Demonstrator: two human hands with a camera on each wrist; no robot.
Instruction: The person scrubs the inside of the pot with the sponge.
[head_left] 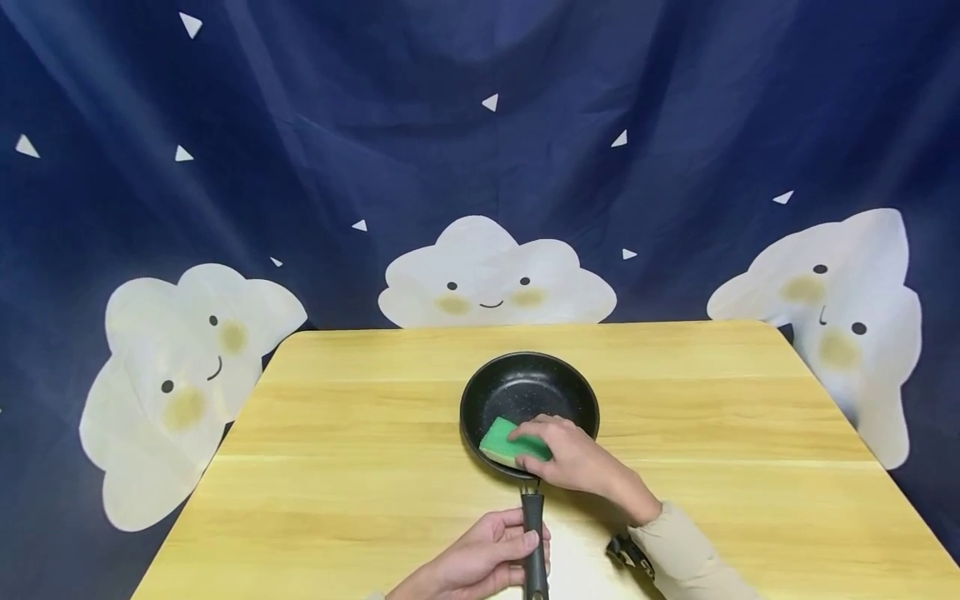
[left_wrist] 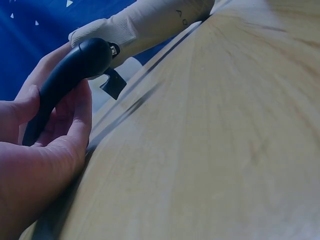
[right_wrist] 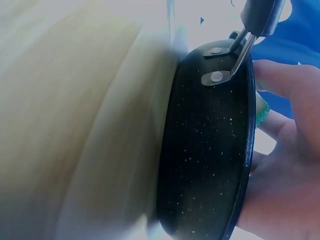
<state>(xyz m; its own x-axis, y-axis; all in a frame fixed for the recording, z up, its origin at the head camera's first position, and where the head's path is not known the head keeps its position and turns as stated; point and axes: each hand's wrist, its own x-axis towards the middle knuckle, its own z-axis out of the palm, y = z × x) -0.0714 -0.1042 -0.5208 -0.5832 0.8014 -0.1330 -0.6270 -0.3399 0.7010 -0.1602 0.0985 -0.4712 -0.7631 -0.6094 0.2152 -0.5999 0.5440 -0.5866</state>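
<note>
Clearly, the right hand's (head_left: 566, 454) fingers pinch a green rectangular sponge (head_left: 501, 440) between thumb and fingertips, its exposed end jutting left beyond them. Its long axis runs roughly crosswise to the black handle (head_left: 533, 525), which the left hand (head_left: 487, 554) grips with curled fingers, farther from the sponge. The sponge sits inside the round black speckled frying pan (head_left: 525, 392), in the part nearest the handle, above the pale wooden table (head_left: 337, 433).

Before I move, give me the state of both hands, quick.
Left hand: closed, holding the handle of the frying pan.
Right hand: closed, holding the green sponge in the frying pan.
</note>
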